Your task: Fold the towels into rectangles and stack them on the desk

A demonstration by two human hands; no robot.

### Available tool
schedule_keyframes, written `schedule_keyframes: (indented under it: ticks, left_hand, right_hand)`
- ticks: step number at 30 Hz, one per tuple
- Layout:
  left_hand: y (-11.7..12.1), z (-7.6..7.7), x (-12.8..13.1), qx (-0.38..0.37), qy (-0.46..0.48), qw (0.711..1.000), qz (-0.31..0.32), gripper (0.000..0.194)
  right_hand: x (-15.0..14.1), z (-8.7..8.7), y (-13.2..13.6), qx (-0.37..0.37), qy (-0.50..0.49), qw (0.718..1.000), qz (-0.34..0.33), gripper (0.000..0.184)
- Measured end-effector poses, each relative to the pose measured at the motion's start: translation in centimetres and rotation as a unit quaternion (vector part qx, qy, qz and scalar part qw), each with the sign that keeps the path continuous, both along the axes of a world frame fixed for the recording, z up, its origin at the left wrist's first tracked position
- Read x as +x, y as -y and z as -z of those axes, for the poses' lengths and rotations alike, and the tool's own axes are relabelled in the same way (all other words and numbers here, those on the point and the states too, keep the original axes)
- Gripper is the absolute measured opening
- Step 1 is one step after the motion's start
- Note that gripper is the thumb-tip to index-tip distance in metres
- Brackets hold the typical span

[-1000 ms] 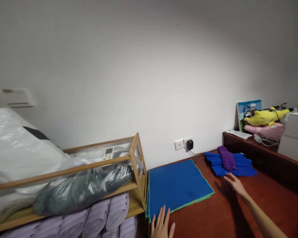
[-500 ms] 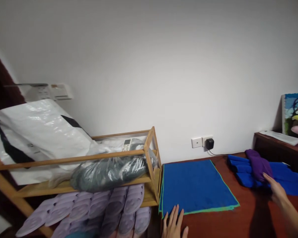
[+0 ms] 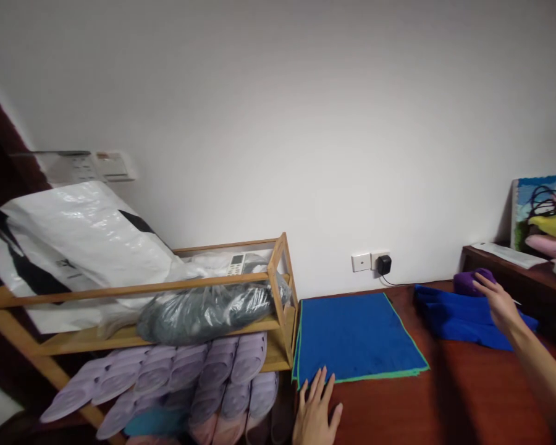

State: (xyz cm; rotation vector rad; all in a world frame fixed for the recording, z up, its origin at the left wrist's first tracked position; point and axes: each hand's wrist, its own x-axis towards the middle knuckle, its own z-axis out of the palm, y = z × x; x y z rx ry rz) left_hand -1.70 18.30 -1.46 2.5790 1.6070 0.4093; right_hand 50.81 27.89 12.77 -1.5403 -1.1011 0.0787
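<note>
A flat stack of blue cloths (image 3: 352,337) with green edging lies on the reddish-brown tabletop. My left hand (image 3: 315,405) rests on the near left corner of the stack, fingers spread and holding nothing. On the right, my right hand (image 3: 498,303) has its fingers over a bunched purple cloth (image 3: 466,283); its thumb side is partly hidden. Just in front of the purple cloth lies a loosely gathered blue cloth (image 3: 458,315), partly behind my right wrist.
To the left stands a wooden rack (image 3: 278,315) holding a white plastic bag (image 3: 88,241), a remote control (image 3: 236,264) and several lilac slippers (image 3: 248,358). A black plug (image 3: 383,264) sits in the wall socket. A raised dark ledge (image 3: 491,266) borders the right side.
The purple cloth, earlier draped across the blue cloth, is now bunched farther back under my right hand. The blue cloth beneath has shifted and is more gathered. My left hand stays at the stack.
</note>
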Motion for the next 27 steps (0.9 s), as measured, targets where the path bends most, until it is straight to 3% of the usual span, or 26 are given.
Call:
schedule_keyframes:
  ticks: [2, 5, 8, 11, 16, 19, 21, 22, 24, 25, 27]
  left_hand:
    - [0.1, -0.1, 0.2, -0.010, 0.002, 1.000, -0.011, 0.054]
    - [0.0, 0.3, 0.5, -0.009, 0.002, 1.000, -0.023, 0.054]
    - [-0.3, 0.4, 0.6, 0.002, 0.009, 0.999, -0.030, 0.053]
    - [0.2, -0.6, 0.6, 0.016, 0.044, 0.999, -0.012, 0.051]
    - [4.2, -2.4, 2.8, -0.017, 0.218, 0.975, 0.044, 0.046]
    - [7.9, -2.9, 5.8, -0.167, 0.391, 0.904, 0.045, 0.047]
    - [10.3, -3.5, 7.4, -0.275, 0.464, 0.841, 0.047, 0.049]
    - [11.3, -3.8, 7.8, -0.305, 0.476, 0.824, 0.045, 0.049]
    - [12.8, -4.5, 7.8, -0.308, 0.457, 0.834, 0.038, 0.046]
    - [13.4, -4.8, 7.5, -0.289, 0.432, 0.854, 0.035, 0.044]
    - [14.3, -5.0, 6.6, -0.240, 0.368, 0.898, 0.036, 0.042]
  right_hand:
    - [-0.4, -3.3, 2.3, 0.000, -0.018, 1.000, -0.024, 0.067]
    - [-2.3, -7.2, 8.1, 0.027, -0.014, 0.995, -0.091, 0.057]
    - [-5.3, -8.5, 14.8, 0.026, 0.000, 0.990, -0.142, 0.059]
    - [-8.6, -6.5, 20.6, -0.053, 0.028, 0.984, -0.167, 0.060]
    - [-15.6, 0.7, 27.3, -0.194, 0.021, 0.953, -0.230, 0.046]
    - [-20.8, 3.4, 29.8, -0.203, 0.021, 0.939, -0.278, 0.045]
    - [-23.7, 3.9, 30.8, -0.254, 0.035, 0.890, -0.376, 0.042]
    - [-24.8, 4.0, 31.0, -0.277, 0.034, 0.860, -0.428, 0.041]
    - [-25.9, 4.3, 30.8, -0.277, 0.007, 0.831, -0.482, 0.042]
    - [-26.0, 4.5, 30.4, -0.260, -0.009, 0.844, -0.469, 0.043]
    - [-25.9, 5.5, 29.1, -0.238, -0.012, 0.899, -0.366, 0.048]
